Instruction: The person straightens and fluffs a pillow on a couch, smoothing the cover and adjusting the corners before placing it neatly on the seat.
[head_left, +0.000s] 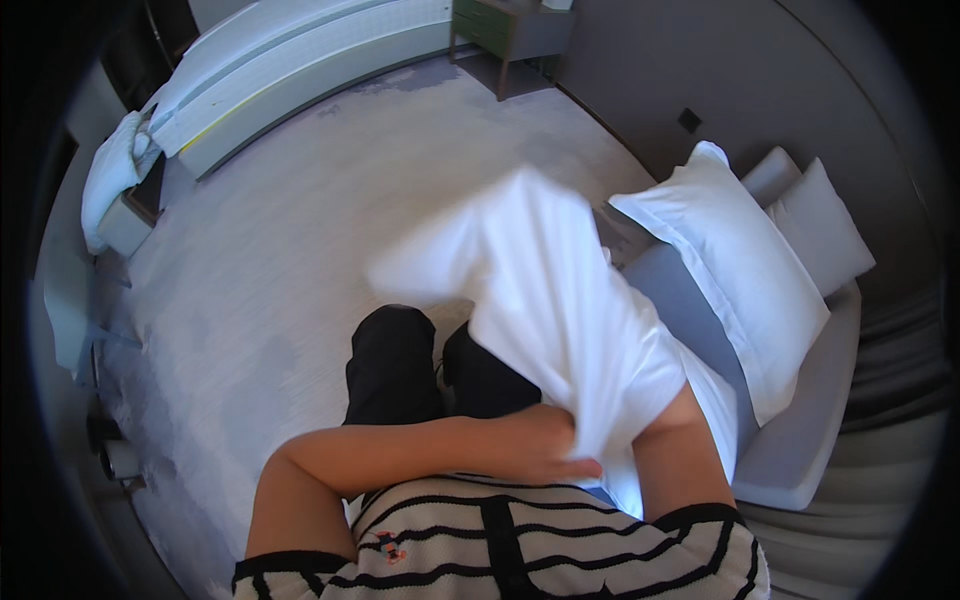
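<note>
A white pillowcase or similar white cloth (555, 277) hangs bunched and partly blurred in front of my body, above my knees. My left hand (551, 446) grips an edge of it close to my waist. My right forearm goes inside or under the cloth, which hides my right hand. Just right of the cloth, a white pillow (742, 262) leans on a grey sofa (795, 450), and more white fabric (709, 397) lies on the seat beside my right arm.
Smaller grey cushions (821, 225) rest behind the pillow by the dark wall. A bed (315, 97) stands across the patterned carpet (240, 247), with a green-fronted nightstand (484, 26) beside it. White bedding (116, 172) drapes over a bench at left. Dark curtains (900, 360) hang at right.
</note>
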